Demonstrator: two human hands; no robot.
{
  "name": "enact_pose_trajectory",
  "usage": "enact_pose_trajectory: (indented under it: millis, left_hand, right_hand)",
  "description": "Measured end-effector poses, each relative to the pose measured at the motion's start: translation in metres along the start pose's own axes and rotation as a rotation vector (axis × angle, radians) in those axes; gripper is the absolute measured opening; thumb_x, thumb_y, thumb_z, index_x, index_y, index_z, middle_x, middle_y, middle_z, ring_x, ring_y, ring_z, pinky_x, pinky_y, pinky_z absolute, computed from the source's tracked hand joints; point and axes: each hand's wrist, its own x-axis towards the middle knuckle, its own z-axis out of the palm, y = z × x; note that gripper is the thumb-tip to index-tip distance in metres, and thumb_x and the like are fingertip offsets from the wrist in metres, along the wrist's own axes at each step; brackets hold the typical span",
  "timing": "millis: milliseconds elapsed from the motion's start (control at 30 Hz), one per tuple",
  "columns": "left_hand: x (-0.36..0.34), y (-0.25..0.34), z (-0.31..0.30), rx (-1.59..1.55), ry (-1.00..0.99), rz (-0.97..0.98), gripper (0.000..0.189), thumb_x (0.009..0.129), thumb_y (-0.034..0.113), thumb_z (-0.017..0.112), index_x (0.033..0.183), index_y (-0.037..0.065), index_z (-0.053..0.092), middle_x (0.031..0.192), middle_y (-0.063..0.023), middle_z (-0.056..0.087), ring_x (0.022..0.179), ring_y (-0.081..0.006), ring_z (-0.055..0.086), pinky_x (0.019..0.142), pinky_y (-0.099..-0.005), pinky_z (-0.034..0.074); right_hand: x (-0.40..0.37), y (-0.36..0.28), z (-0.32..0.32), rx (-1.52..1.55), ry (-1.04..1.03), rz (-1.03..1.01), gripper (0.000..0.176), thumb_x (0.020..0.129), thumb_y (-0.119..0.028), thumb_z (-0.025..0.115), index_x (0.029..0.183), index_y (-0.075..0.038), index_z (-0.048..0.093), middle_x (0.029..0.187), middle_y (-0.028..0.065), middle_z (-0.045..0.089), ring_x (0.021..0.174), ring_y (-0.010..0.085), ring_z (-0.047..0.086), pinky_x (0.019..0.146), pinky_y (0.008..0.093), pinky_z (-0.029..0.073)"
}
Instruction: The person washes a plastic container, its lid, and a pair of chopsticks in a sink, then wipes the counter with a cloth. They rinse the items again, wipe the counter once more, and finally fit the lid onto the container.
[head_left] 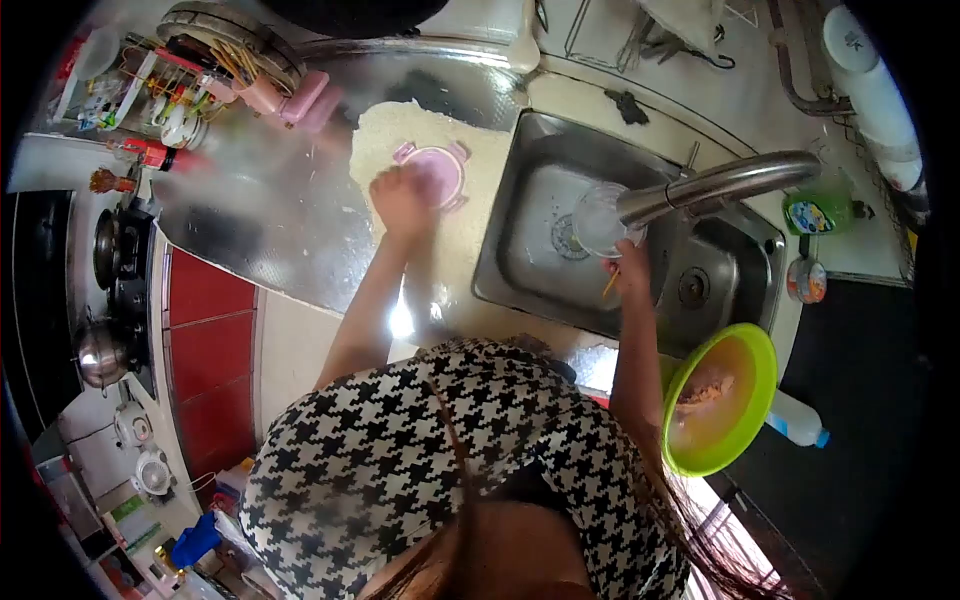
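Note:
On the left, a round pink lid with side clips lies on the pale, worn patch of counter. My left hand, slightly blurred, has its fingers closed over the lid's left edge. Over the sink, my right hand grips the rim of a clear round container. The container is beneath the end of the metal faucet, which partly covers it. A thin yellow stick also juts out from the right hand's fingers.
The double steel sink has a drain in each basin. A lime-green bowl with cloudy liquid and brownish food sits at its right front. Dish soap stands behind it. A pink chopstick holder and a rack of small items are at the far left.

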Motion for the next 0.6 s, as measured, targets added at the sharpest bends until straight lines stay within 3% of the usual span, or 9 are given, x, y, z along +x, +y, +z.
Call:
enact_pose_trajectory:
  millis: [67, 100, 200, 367, 433, 467, 500, 567, 600]
  left_hand:
    - [0.006, -0.013, 0.016, 0.004, 0.424, -0.018, 0.081, 0.060, 0.049, 0.071, 0.119, 0.001, 0.046, 0.109, -0.0191, 0.051, 0.102, -0.0350, 0.047, 0.088, -0.0430, 0.038]
    - [0.007, -0.023, 0.027, 0.000, 0.421, -0.015, 0.081, 0.060, 0.049, 0.071, 0.119, 0.001, 0.046, 0.109, -0.0191, 0.051, 0.102, -0.0350, 0.047, 0.088, -0.0430, 0.038]
    - [0.007, -0.024, 0.032, -0.068, 0.172, -0.176, 0.090, 0.056, 0.042, 0.077, 0.126, 0.001, 0.037, 0.110, -0.0209, 0.049, 0.102, -0.0355, 0.047, 0.084, -0.0411, 0.041]
    - [-0.003, 0.006, 0.038, -0.247, 0.075, -0.141, 0.084, 0.056, 0.036, 0.078, 0.124, 0.003, 0.042, 0.105, -0.0188, 0.049, 0.099, -0.0357, 0.049, 0.084, -0.0401, 0.042]
    - [-0.010, 0.023, 0.030, -0.252, -0.104, -0.151, 0.079, 0.055, 0.035, 0.079, 0.119, 0.002, 0.046, 0.105, -0.0186, 0.050, 0.096, -0.0354, 0.051, 0.081, -0.0408, 0.044]
    - [-0.012, 0.034, 0.027, -0.203, -0.058, -0.180, 0.068, 0.054, 0.035, 0.079, 0.107, 0.002, 0.053, 0.101, -0.0191, 0.053, 0.091, -0.0329, 0.055, 0.078, -0.0397, 0.046]
    - [-0.012, 0.038, 0.028, -0.202, -0.057, -0.180, 0.068, 0.054, 0.035, 0.079, 0.107, 0.002, 0.053, 0.101, -0.0191, 0.053, 0.091, -0.0329, 0.055, 0.078, -0.0397, 0.046]
    - [-0.013, 0.044, 0.028, -0.367, -0.211, -0.231, 0.056, 0.056, 0.034, 0.079, 0.097, 0.003, 0.056, 0.089, -0.0166, 0.058, 0.084, -0.0300, 0.059, 0.073, -0.0373, 0.047]
    - [-0.019, 0.048, 0.035, -0.582, -0.140, -0.130, 0.045, 0.060, 0.031, 0.078, 0.089, 0.003, 0.058, 0.076, -0.0129, 0.060, 0.073, -0.0268, 0.061, 0.066, -0.0347, 0.048]
  right_hand:
    - [-0.018, -0.024, 0.012, -0.040, 0.062, -0.077, 0.034, 0.079, -0.010, 0.047, 0.112, -0.007, 0.041, 0.080, 0.0093, 0.053, 0.055, 0.0168, 0.053, 0.040, 0.0262, 0.042]
    - [-0.026, -0.032, 0.017, -0.103, 0.113, -0.137, 0.041, 0.078, -0.009, 0.045, 0.118, -0.008, 0.037, 0.086, 0.0103, 0.053, 0.057, 0.0167, 0.053, 0.041, 0.0265, 0.043]
    - [-0.027, -0.038, 0.013, -0.207, 0.184, -0.217, 0.051, 0.077, -0.008, 0.043, 0.126, -0.009, 0.029, 0.094, 0.0118, 0.051, 0.061, 0.0167, 0.054, 0.042, 0.0271, 0.043]
    - [-0.036, -0.044, 0.011, -0.270, 0.235, -0.281, 0.056, 0.075, -0.005, 0.042, 0.129, -0.009, 0.025, 0.095, 0.0126, 0.051, 0.058, 0.0176, 0.055, 0.041, 0.0274, 0.042]
    - [-0.031, -0.040, 0.007, -0.223, 0.217, -0.225, 0.057, 0.074, -0.005, 0.042, 0.128, -0.009, 0.025, 0.092, 0.0128, 0.052, 0.051, 0.0183, 0.054, 0.039, 0.0274, 0.041]
    - [-0.029, -0.037, 0.006, -0.223, 0.216, -0.224, 0.057, 0.074, -0.005, 0.042, 0.128, -0.009, 0.025, 0.092, 0.0128, 0.052, 0.051, 0.0183, 0.054, 0.039, 0.0274, 0.041]
    - [-0.028, -0.035, 0.007, -0.220, 0.239, -0.238, 0.057, 0.074, -0.005, 0.042, 0.128, -0.009, 0.025, 0.090, 0.0129, 0.052, 0.048, 0.0183, 0.054, 0.038, 0.0270, 0.040]
    - [-0.029, -0.033, 0.007, -0.216, 0.258, -0.252, 0.057, 0.074, -0.006, 0.042, 0.128, -0.009, 0.025, 0.089, 0.0129, 0.053, 0.046, 0.0182, 0.053, 0.037, 0.0267, 0.039]
    - [-0.032, -0.033, 0.007, -0.213, 0.229, -0.259, 0.057, 0.074, -0.005, 0.043, 0.128, -0.008, 0.024, 0.090, 0.0133, 0.053, 0.046, 0.0178, 0.053, 0.037, 0.0270, 0.040]
